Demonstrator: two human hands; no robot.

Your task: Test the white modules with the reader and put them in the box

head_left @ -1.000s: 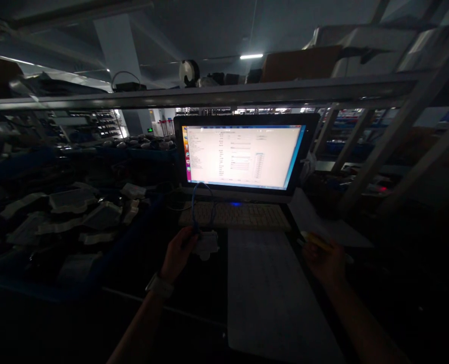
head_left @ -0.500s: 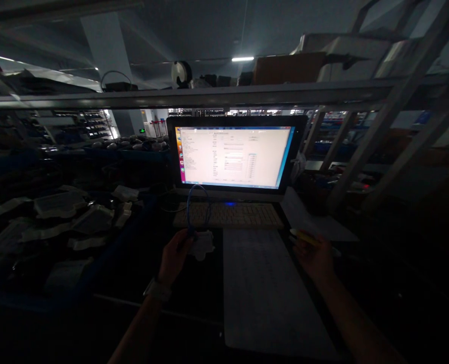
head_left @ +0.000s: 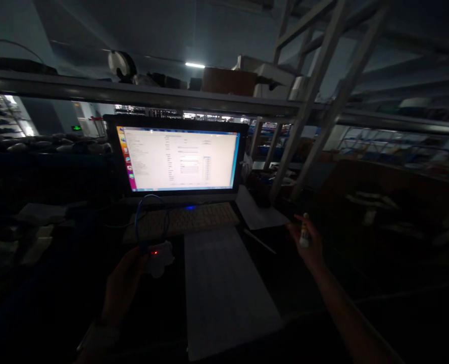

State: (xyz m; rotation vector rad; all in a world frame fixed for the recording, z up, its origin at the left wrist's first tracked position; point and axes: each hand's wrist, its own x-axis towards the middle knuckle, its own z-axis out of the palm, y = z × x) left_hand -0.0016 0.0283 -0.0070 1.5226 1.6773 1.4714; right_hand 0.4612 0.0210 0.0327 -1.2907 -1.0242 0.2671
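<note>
My left hand is closed at the plug end of a blue cable, which arches up over the keyboard. Right at those fingertips is a flat whitish device with a small red light glowing on it. The dark hides how far the plug sits in the device and which of the two the fingers grip more. Over on the right, my right hand is closed around a small yellow-and-white tube-like item, held upright, apart from the desk papers.
Behind the keyboard stands a lit monitor. A long paper sheet lies between my hands, with a thin white stick and another sheet beyond. Whitish parts lie at left. Metal shelf posts rise at right.
The view has swung right. A red light now shows on the device. My right hand has moved farther from the long sheet, and the tube-like item has turned upright.
</note>
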